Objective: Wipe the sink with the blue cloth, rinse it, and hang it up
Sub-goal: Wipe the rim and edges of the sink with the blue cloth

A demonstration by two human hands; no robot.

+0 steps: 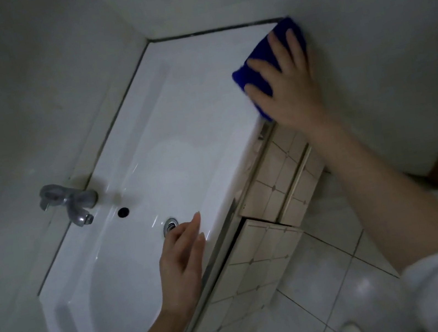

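The white sink runs diagonally through the head view, with a flat ledge at its far end and the basin nearer me. The blue cloth lies on the far right end of the ledge, by the wall. My right hand presses flat on the cloth with fingers spread. My left hand hovers over the front rim of the basin with fingers straight and holds nothing. A drain sits just beyond its fingertips.
A grey metal tap stands on the wall side of the basin, with an overflow hole beside it. Beige tiled cabinet doors are under the sink, one slightly ajar. White floor tiles lie below right.
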